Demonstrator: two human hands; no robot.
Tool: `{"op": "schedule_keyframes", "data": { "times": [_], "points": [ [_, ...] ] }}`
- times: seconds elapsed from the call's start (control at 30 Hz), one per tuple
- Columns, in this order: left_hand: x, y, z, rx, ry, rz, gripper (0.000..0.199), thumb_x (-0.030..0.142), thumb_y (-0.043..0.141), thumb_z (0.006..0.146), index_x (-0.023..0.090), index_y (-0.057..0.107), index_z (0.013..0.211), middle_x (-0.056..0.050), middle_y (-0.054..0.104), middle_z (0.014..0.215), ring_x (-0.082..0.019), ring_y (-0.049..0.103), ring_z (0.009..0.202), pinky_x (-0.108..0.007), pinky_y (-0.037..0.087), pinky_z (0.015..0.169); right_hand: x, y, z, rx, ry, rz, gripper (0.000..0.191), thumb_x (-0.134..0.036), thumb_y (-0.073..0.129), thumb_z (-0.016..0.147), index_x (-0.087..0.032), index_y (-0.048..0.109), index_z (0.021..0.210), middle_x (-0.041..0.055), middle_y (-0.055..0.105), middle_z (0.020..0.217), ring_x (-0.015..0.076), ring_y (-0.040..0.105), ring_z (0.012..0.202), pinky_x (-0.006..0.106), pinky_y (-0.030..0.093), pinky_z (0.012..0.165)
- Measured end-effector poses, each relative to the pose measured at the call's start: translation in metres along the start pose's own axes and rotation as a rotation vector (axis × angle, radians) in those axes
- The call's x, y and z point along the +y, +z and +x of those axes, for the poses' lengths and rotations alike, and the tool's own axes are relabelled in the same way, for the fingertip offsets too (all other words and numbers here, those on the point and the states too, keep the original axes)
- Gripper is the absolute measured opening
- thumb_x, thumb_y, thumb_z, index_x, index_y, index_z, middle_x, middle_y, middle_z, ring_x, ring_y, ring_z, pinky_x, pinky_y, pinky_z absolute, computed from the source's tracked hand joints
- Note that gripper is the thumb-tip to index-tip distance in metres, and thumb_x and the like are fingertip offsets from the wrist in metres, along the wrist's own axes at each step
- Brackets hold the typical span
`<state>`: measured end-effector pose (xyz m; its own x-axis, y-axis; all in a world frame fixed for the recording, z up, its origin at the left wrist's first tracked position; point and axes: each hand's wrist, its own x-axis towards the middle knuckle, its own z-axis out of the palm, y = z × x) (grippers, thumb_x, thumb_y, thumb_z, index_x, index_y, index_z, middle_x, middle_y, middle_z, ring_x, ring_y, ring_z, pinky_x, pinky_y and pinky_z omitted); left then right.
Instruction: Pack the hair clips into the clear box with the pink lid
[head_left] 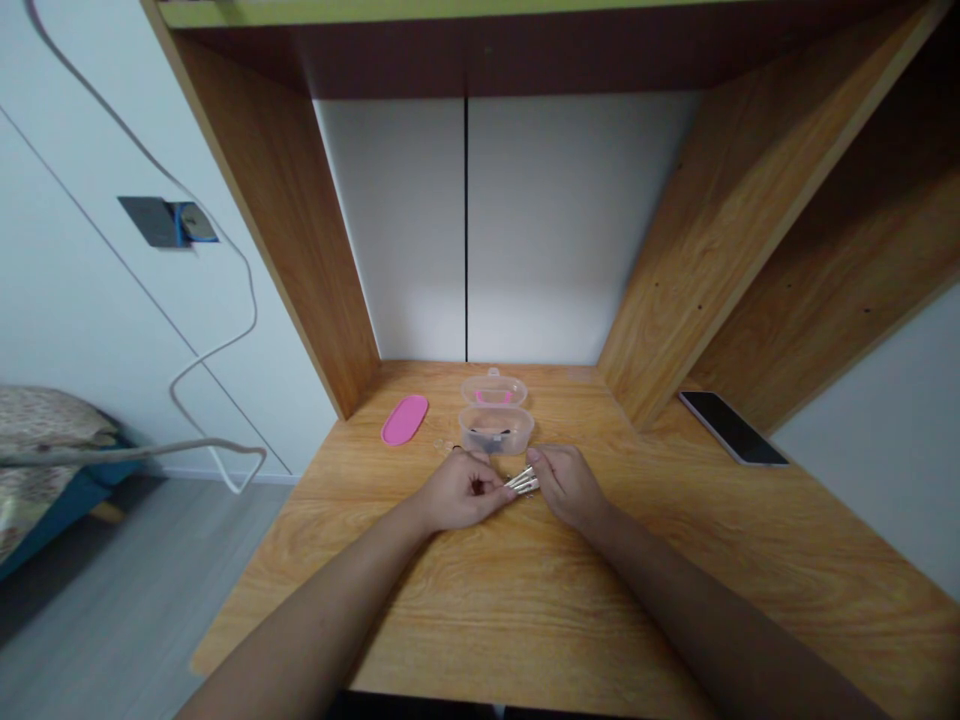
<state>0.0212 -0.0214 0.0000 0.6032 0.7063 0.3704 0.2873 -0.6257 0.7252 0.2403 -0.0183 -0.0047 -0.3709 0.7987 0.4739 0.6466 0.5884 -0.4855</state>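
My left hand is closed, its thumb and fingertips pinching one end of several slim, shiny metal clips. From the other side, my right hand is also closed, with its fingertips at the far end of the same clips. The clips' exact shape is too small to make out. Just beyond my hands stands a clear plastic box, open, with small dark items inside. Its hinged clear lid lies back behind it, and a bit of pink shows there. Small thin loops lie by my left hand.
A pink oval tray or lid rests left of the box. Toward the right, a dark-screened phone or tablet lies on the wooden desk. Wooden side panels and an overhead shelf frame the desk. A white cable hangs at left.
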Motion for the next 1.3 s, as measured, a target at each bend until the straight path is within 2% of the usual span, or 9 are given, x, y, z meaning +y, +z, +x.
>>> {"op": "schedule_keyframes", "data": {
  "times": [0.13, 0.37, 0.73, 1.0, 1.3],
  "points": [
    [-0.0001, 0.0006, 0.0001, -0.009, -0.004, -0.013, 0.041, 0.041, 0.061, 0.092, 0.014, 0.067, 0.061, 0.001, 0.051, 0.054, -0.009, 0.043, 0.053, -0.023, 0.030, 0.054, -0.0021, 0.0014, 0.0008, 0.022, 0.031, -0.028, 0.054, -0.043, 0.028, 0.107, -0.022, 0.053, 0.063, 0.0026, 0.058, 0.056, 0.0152, 0.052, 0.050, 0.029, 0.033, 0.054],
    [0.0037, 0.0021, 0.0006, -0.006, 0.003, -0.011, 0.042, 0.040, 0.063, 0.090, 0.013, 0.066, 0.059, 0.000, 0.051, 0.054, -0.009, 0.043, 0.054, -0.023, 0.030, 0.054, -0.0002, 0.0050, 0.0027, 0.088, -0.029, -0.090, 0.059, -0.042, 0.030, 0.107, -0.021, 0.052, 0.057, 0.0024, 0.055, 0.051, 0.0134, 0.046, 0.045, 0.030, 0.028, 0.052],
    [0.0028, 0.0008, -0.0006, -0.019, -0.035, -0.001, 0.034, 0.048, 0.074, 0.082, 0.014, 0.078, 0.078, -0.001, 0.061, 0.058, -0.010, 0.049, 0.057, -0.022, 0.037, 0.057, 0.0022, 0.0070, 0.0049, 0.222, 0.010, -0.107, 0.064, -0.047, 0.030, 0.106, -0.021, 0.048, 0.051, 0.0008, 0.050, 0.045, 0.0117, 0.039, 0.041, 0.030, 0.025, 0.049],
    [-0.0001, -0.0013, 0.0001, -0.014, -0.025, 0.035, 0.035, 0.049, 0.077, 0.079, 0.015, 0.077, 0.075, -0.001, 0.064, 0.057, -0.010, 0.051, 0.055, -0.022, 0.038, 0.056, 0.0049, 0.0070, 0.0040, 0.227, 0.040, -0.058, 0.062, -0.045, 0.033, 0.106, -0.021, 0.045, 0.050, -0.0005, 0.048, 0.045, 0.0110, 0.040, 0.040, 0.029, 0.025, 0.048],
    [-0.0002, -0.0013, 0.0003, -0.030, -0.051, 0.024, 0.037, 0.051, 0.076, 0.080, 0.014, 0.077, 0.078, 0.000, 0.061, 0.056, -0.008, 0.047, 0.051, -0.021, 0.036, 0.053, 0.0039, 0.0066, 0.0045, 0.235, 0.019, -0.086, 0.062, -0.043, 0.034, 0.106, -0.021, 0.051, 0.050, 0.0009, 0.051, 0.046, 0.0121, 0.042, 0.041, 0.030, 0.025, 0.049]
  ]
}}
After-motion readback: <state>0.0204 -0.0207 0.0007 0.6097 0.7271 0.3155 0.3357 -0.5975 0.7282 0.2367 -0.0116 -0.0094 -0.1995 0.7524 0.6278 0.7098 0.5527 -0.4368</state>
